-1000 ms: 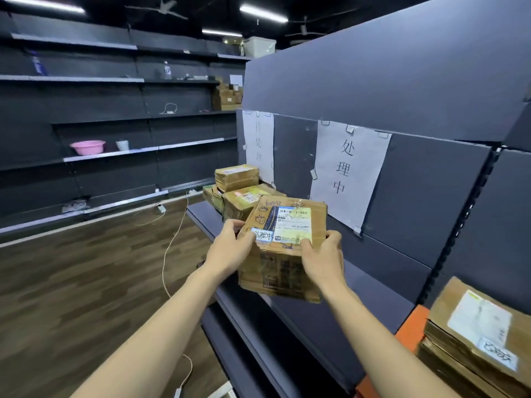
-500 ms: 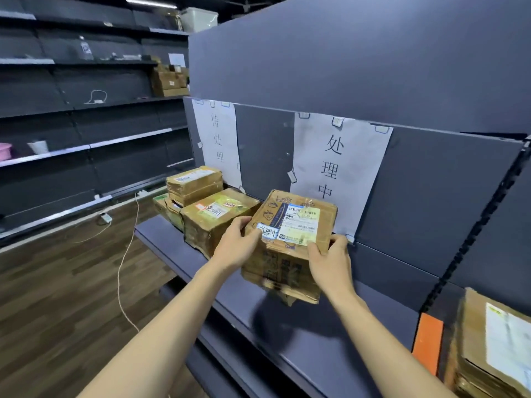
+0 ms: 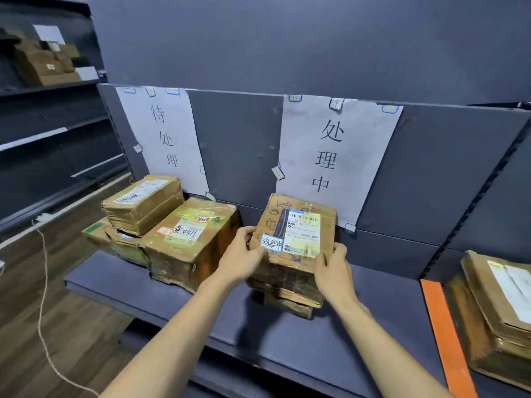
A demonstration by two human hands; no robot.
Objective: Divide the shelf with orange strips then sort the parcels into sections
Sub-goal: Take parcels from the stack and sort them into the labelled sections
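Fingers of both hands curl round the top parcel [image 3: 296,234] of a small stack: the left hand [image 3: 240,261] grips its left edge beside the handwritten white sticker, the right hand [image 3: 333,271] grips its near right corner, thumb on the printed label. That parcel sits on at least one flatter carton [image 3: 287,297], and the stack rests on the dark shelf board [image 3: 359,317] directly below the paper sign reading 处理中 [image 3: 333,159]. To the left, under the sign 待处理 [image 3: 165,139], several taped brown cartons cluster together: a large one [image 3: 186,242] with a green-edged label in front, a smaller one [image 3: 143,203] stacked on others behind it. An orange strip [image 3: 442,331] lies across the board at right, front to back, and beyond it stands another pile of flat parcels [image 3: 500,314].
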